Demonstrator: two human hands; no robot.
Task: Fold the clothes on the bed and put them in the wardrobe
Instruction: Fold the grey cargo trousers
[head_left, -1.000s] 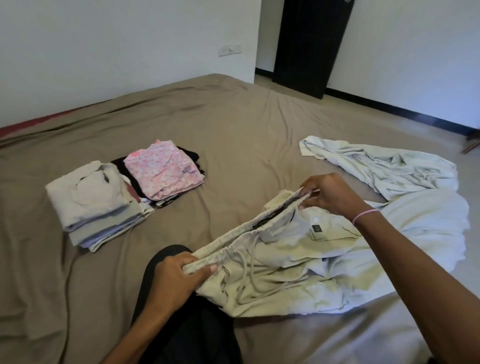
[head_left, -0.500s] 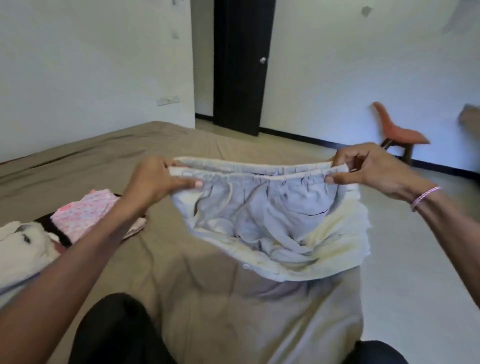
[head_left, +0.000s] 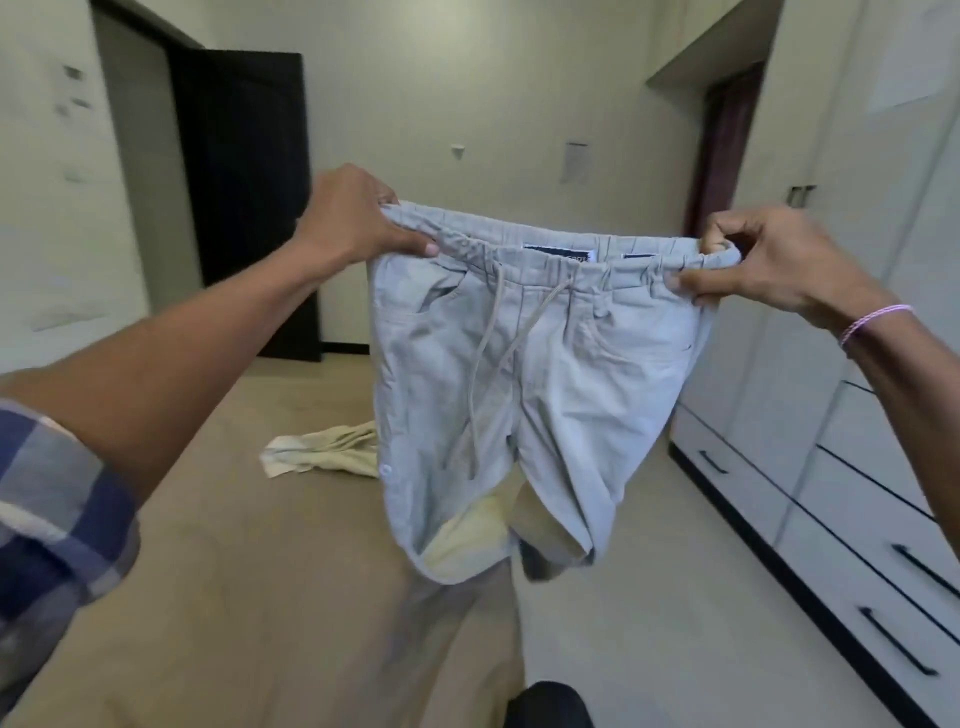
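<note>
Pale grey drawstring shorts (head_left: 540, 374) hang in the air at chest height, stretched flat by the waistband. My left hand (head_left: 353, 218) pinches the waistband's left end, and my right hand (head_left: 763, 260) pinches its right end. The legs dangle above the brown-sheeted bed (head_left: 249, 571). A crumpled cream garment (head_left: 322, 449) lies on the bed behind the shorts, partly hidden by them. The white wardrobe (head_left: 852, 467) with black handles stands along the right side.
A strip of pale floor (head_left: 649, 597) runs between the bed and the wardrobe drawers. A dark open door (head_left: 244, 197) is at the back left, another doorway (head_left: 727, 140) at the back right. My dark-clad knee (head_left: 550, 704) shows at the bottom edge.
I have lifted the shorts off the bed and raised them high, spread out by the waistband. My head has turned right and up; the folded piles have left the view.
</note>
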